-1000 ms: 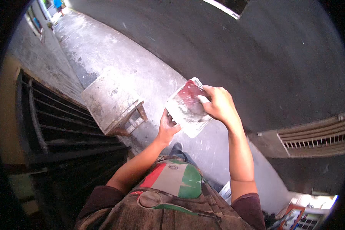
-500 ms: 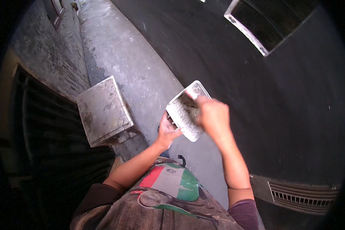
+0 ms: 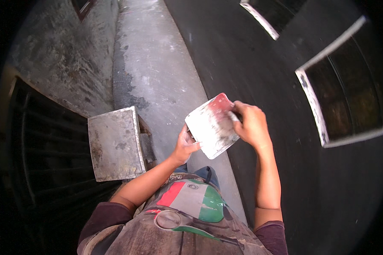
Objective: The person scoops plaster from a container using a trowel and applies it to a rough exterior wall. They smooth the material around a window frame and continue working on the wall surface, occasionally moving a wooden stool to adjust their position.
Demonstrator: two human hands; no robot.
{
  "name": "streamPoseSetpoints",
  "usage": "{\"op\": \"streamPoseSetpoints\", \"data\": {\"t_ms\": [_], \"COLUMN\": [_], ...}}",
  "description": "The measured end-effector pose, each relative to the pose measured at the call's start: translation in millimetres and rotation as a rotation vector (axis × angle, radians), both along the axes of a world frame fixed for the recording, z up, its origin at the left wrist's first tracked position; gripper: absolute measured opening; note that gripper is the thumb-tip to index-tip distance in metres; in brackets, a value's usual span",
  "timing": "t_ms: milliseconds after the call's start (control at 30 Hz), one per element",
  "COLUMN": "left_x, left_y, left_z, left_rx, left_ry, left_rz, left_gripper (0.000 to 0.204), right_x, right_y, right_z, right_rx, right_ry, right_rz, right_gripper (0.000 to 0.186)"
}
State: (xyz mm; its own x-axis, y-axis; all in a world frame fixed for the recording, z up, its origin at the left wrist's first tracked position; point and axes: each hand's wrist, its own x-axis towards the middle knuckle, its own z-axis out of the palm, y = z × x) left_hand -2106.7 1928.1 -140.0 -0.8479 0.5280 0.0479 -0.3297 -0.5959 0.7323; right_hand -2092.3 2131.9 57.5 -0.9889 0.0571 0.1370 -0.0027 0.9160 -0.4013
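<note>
My left hand (image 3: 186, 146) grips a square white board (image 3: 212, 142) with rounded corners by its left side, thumb along the near edge and fingers underneath. Grey, wet-looking smears, blurred by motion, cover part of its face. A flat reddish patch (image 3: 220, 103) shows at its far corner; whether this is a tool's blade or part of the board I cannot tell. My right hand (image 3: 252, 124) is closed at the board's right edge, fingers curled over the face. What it holds is mostly hidden behind the fingers and smeared by motion.
A worn, stained square-topped stand (image 3: 117, 144) is left of my arms. Beyond it runs a narrow grey concrete path (image 3: 153, 63) between a rough grey wall (image 3: 59, 55) and a dark wall (image 3: 259, 76) with white-framed windows (image 3: 344, 85). A dark barred opening (image 3: 51, 144) lies at left.
My right hand has moved from over the middle of the board to its right edge. More of the reddish patch shows. My view has turned, bringing a second window in at right.
</note>
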Motion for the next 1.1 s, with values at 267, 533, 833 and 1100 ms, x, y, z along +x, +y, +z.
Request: {"op": "streamPoseSetpoints", "data": {"t_ms": [267, 533, 833, 1100], "left_x": [-119.0, -237.7, -364.3, -477.7], "left_y": [33.0, 59.0, 78.8, 55.4], "left_z": [-0.2, 4.0, 20.2, 11.7], "left_rx": [-0.100, -0.081, -0.067, -0.035], "left_ry": [0.026, -0.001, 0.039, -0.029], "left_rz": [0.273, 0.467, 0.642, 0.795], "left_gripper": [0.095, 0.095, 0.092, 0.095], "right_x": [-126.3, -322.3, -495.3, -620.6], "right_y": [-24.8, 58.2, 53.0, -10.3], "right_z": [-16.0, -39.3, -19.5, -15.6], "right_rx": [0.071, -0.122, -0.068, 0.052], "right_ry": [0.038, 0.175, 0.018, 0.047], "right_rz": [0.398, 0.370, 0.585, 0.871], "right_gripper": [0.024, 0.017, 0.019, 0.027]}}
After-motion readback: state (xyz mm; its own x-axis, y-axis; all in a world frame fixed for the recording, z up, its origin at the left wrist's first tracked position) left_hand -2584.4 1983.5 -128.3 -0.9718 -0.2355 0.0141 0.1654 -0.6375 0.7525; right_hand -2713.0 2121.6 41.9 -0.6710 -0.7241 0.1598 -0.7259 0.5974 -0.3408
